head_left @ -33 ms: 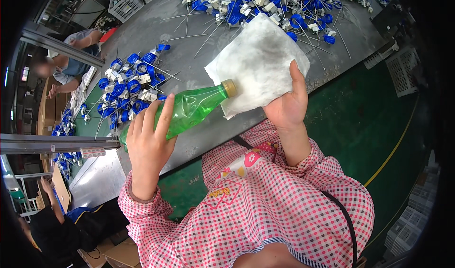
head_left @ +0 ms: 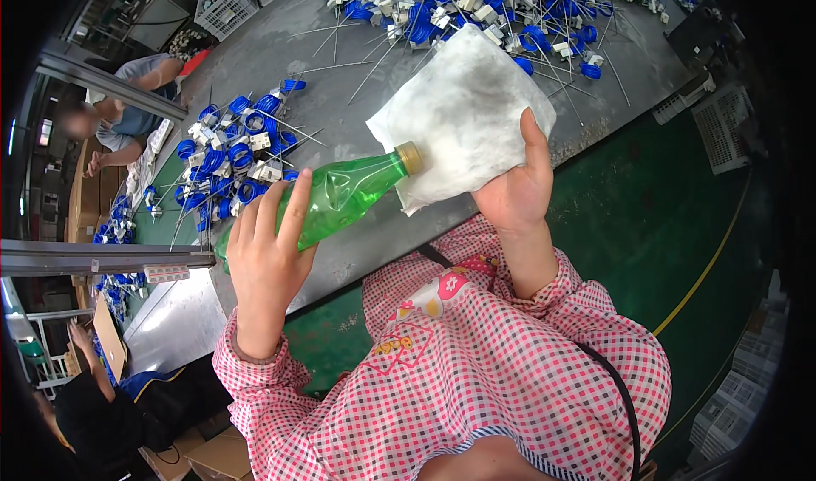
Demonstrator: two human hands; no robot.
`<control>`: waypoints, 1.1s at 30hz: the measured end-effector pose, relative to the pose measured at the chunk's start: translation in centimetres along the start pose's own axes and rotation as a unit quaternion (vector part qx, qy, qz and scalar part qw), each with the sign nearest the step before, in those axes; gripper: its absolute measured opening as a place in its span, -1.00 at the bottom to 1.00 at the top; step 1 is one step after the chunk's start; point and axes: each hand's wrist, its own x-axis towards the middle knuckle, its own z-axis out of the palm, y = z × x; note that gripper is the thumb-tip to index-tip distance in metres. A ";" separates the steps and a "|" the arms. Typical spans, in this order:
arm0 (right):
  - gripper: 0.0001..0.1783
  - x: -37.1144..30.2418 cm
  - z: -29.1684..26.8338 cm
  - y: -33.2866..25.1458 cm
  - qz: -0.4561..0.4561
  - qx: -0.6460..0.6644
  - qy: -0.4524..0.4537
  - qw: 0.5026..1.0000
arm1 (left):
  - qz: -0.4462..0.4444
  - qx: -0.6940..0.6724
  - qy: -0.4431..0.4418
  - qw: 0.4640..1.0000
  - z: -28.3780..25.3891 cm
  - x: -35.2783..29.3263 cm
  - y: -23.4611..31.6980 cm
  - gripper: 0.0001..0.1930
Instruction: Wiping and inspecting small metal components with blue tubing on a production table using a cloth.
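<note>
My left hand (head_left: 270, 256) wraps round a green clear plastic bottle (head_left: 340, 194) with a gold cap. The bottle lies tilted on its side, its cap end to the right and slightly raised. That cap (head_left: 410, 158) overlaps the left part of a folded white cloth pad (head_left: 466, 116), smudged grey across its upper middle; whether they touch I cannot tell. From below and to the right, my right hand (head_left: 514, 194) holds the pad, thumb up along its right edge and the other fingers hidden beneath it.
On the grey metal table (head_left: 353, 268) sit a heap of blue coiled cables with white connectors (head_left: 234, 149) at left and a larger cable pile (head_left: 476, 5) at the far side. A metal post (head_left: 110, 256) stands left. Co-workers (head_left: 132, 128) sit beyond it. White crates (head_left: 225, 9) are far left.
</note>
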 end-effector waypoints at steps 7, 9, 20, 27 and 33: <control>-0.48 0.1 -0.8 -0.4 0.049 0.047 -0.012 0.998 | -0.096 -0.152 0.022 0.984 2.5 -1.6 0.5 -0.26; -0.49 0.6 -1.1 -0.1 0.059 0.053 0.000 0.997 | -0.118 -0.167 0.026 0.978 3.7 -2.3 0.7 -0.26; -0.53 1.9 -3.0 0.2 0.128 0.078 0.046 0.988 | -0.387 -0.167 0.352 0.836 8.4 -11.6 -1.7 -0.13; -0.51 2.2 -3.9 -0.7 0.121 0.037 0.046 0.991 | -0.562 -0.092 0.495 0.656 8.0 -16.2 -5.9 -0.23; -0.51 3.2 -3.2 -0.9 0.100 0.009 0.052 0.994 | -0.608 -0.071 0.494 0.617 9.3 -18.4 -7.2 -0.18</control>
